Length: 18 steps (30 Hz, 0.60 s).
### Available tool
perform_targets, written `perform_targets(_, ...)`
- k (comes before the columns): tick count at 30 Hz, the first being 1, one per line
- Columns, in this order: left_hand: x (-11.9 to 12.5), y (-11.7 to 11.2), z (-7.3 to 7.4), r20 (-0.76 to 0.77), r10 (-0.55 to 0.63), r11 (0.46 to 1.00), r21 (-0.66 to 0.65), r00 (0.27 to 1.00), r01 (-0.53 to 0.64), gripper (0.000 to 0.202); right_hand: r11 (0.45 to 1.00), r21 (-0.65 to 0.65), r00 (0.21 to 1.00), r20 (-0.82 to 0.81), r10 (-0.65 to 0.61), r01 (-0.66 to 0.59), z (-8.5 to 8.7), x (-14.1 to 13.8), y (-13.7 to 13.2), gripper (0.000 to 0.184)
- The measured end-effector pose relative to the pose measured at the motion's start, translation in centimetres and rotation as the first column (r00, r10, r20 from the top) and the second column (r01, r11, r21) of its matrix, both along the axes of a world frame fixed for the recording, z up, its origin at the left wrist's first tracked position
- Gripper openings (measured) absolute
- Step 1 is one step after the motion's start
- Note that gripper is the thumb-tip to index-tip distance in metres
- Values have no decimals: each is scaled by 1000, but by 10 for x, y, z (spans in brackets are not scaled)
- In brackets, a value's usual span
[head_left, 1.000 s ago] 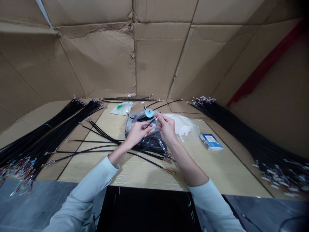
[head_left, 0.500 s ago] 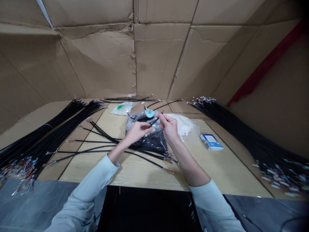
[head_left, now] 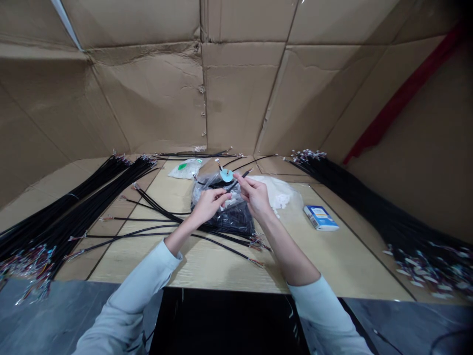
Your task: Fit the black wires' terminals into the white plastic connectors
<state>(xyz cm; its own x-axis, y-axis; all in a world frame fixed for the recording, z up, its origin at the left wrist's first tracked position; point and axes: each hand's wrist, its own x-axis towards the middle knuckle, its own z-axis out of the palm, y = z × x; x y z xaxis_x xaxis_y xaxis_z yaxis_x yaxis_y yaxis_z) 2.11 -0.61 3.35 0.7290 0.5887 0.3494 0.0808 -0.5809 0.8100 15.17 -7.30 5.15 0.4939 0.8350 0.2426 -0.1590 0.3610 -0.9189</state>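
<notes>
Holds black cable point(head_left: 247, 173) over plastic bag point(head_left: 236, 218), slanted toward 2 o'clock. Pinches with left hand point(head_left: 207, 206), reaching in from 7 o'clock; pinches farther along with right hand point(head_left: 257, 197), reaching in from 5 o'clock.

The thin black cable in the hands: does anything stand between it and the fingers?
Nothing visible: the left hand and right hand both touch the black cable; the clear plastic bag lies beneath, not between.

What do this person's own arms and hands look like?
The left sleeve and right sleeve are pale blue-green and look plain, ending on the forearms. Beyond them, the left hand and right hand are bare, with no gloves.
</notes>
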Motion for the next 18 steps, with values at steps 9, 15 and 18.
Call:
perform_targets(9, 0, -4, -2, 44, -23, 1000, -15, 999, 24, 38, 999, 22, 995, -98, 27, -25, -7, -8, 2, 36)
perform_targets(15, 1, -1, -1, 95, 5, 998, -65, 996, 2, 39, 996, -33, 993, -85, 79, -83, -16, -21, 4, 37)
perform_targets(18, 0, 1, 2, 74, 1, 997, -72, 997, 5, 40, 994, -44, 992, -74, 100, -104, -15, -23, 3, 37)
